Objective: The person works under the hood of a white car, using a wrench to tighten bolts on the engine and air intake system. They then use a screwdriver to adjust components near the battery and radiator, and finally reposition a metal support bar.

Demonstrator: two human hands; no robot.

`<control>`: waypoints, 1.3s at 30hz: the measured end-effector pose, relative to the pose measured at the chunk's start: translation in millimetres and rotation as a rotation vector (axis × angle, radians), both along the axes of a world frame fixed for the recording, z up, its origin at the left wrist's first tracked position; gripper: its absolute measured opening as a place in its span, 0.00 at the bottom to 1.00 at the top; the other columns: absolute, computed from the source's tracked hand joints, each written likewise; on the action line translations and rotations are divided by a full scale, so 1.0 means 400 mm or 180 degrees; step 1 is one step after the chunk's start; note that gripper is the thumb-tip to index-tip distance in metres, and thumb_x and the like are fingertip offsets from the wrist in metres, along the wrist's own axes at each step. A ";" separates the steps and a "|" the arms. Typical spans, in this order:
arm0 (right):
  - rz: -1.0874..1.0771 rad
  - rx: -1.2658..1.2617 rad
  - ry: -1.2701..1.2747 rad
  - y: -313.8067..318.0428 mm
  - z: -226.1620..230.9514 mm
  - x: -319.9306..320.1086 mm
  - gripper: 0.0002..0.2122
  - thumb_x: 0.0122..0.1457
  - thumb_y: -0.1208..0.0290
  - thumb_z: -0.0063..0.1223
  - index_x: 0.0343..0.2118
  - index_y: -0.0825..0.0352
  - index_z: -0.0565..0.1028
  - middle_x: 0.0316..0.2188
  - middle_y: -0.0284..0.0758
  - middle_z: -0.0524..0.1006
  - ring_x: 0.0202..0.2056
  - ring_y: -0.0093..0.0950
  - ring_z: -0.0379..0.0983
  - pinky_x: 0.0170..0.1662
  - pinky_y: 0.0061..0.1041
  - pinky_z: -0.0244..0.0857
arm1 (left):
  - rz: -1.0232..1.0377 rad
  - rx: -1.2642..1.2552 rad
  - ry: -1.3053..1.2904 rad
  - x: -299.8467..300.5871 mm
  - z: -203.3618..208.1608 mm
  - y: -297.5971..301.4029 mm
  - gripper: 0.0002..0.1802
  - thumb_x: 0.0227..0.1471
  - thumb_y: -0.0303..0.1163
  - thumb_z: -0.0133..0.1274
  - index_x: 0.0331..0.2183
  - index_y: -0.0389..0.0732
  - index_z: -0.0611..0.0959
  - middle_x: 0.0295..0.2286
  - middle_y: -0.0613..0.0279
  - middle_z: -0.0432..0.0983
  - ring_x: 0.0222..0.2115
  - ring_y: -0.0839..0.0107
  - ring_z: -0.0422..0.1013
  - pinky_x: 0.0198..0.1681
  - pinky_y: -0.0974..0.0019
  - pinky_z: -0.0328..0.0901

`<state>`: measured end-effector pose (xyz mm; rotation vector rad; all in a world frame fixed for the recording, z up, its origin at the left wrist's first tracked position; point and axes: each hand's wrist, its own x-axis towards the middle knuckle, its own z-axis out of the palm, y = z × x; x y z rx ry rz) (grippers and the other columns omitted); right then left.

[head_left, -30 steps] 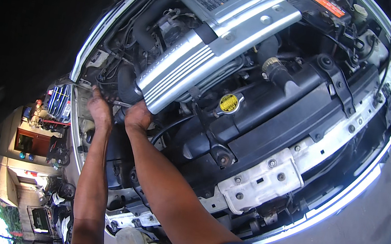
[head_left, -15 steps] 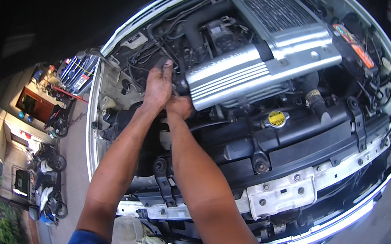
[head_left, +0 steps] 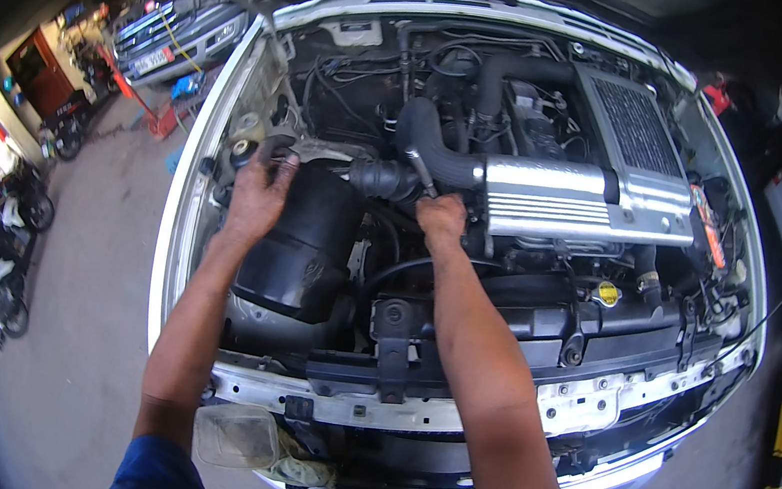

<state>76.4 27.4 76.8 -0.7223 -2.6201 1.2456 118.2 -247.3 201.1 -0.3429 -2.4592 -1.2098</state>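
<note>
Work partway along at the left of the white car's engine bay [head_left: 336, 408], how much is left unclear.
Right hand [head_left: 442, 219] clenched on a slim metallic rod [head_left: 420, 166], just right of the black ribbed rubber hose [head_left: 385, 180]; left hand [head_left: 260, 197] looks released beside the black plastic box [head_left: 318, 224]. Hose and box remain in the bay.
</note>
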 end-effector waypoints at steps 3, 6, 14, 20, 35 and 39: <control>-0.0313 -0.0389 0.0404 0.006 -0.013 0.010 0.18 0.51 0.64 0.64 0.35 0.77 0.79 0.37 0.52 0.81 0.42 0.40 0.81 0.47 0.34 0.72 | 0.0257 -0.0240 0.0265 0.024 -0.013 -0.157 0.18 0.64 0.34 0.54 0.52 0.37 0.76 0.37 0.57 0.80 0.38 0.68 0.77 0.45 0.63 0.70; -0.0240 -0.1056 0.0593 0.011 0.004 0.036 0.11 0.55 0.68 0.61 0.30 0.74 0.78 0.26 0.43 0.79 0.29 0.33 0.77 0.35 0.37 0.70 | 0.0276 0.0049 0.0240 0.040 -0.030 -0.285 0.17 0.63 0.32 0.54 0.51 0.38 0.76 0.38 0.50 0.80 0.37 0.59 0.79 0.43 0.59 0.71; -0.0433 -0.3054 0.0511 -0.008 0.152 0.198 0.05 0.62 0.74 0.49 0.38 0.67 0.75 0.28 0.36 0.75 0.31 0.29 0.72 0.36 0.39 0.73 | 0.0345 0.0331 0.0388 0.094 -0.092 -0.494 0.17 0.62 0.24 0.53 0.52 0.38 0.75 0.38 0.54 0.80 0.37 0.64 0.78 0.43 0.61 0.72; -0.0260 -0.4025 0.0444 -0.040 0.251 0.355 0.04 0.62 0.74 0.46 0.37 0.64 0.73 0.30 0.38 0.74 0.33 0.33 0.72 0.42 0.43 0.72 | 0.0902 0.0680 0.0279 0.335 -0.163 -0.643 0.17 0.64 0.26 0.51 0.53 0.38 0.74 0.40 0.52 0.79 0.40 0.64 0.78 0.45 0.60 0.71; 0.0760 -0.3848 0.1514 -0.366 0.155 0.802 0.13 0.56 0.79 0.59 0.45 0.68 0.74 0.35 0.36 0.77 0.40 0.31 0.74 0.44 0.36 0.72 | 0.2229 0.0554 -0.0701 1.209 -0.571 -1.043 0.16 0.59 0.25 0.55 0.49 0.37 0.76 0.35 0.58 0.78 0.31 0.69 0.77 0.37 0.65 0.72; 0.0502 -0.3953 0.1956 -0.583 0.089 0.893 0.18 0.58 0.77 0.60 0.52 0.66 0.73 0.36 0.34 0.77 0.38 0.28 0.75 0.43 0.34 0.71 | 0.1927 0.0411 -0.0626 1.202 -0.596 -1.207 0.15 0.57 0.24 0.56 0.47 0.37 0.78 0.35 0.55 0.79 0.33 0.68 0.77 0.37 0.64 0.72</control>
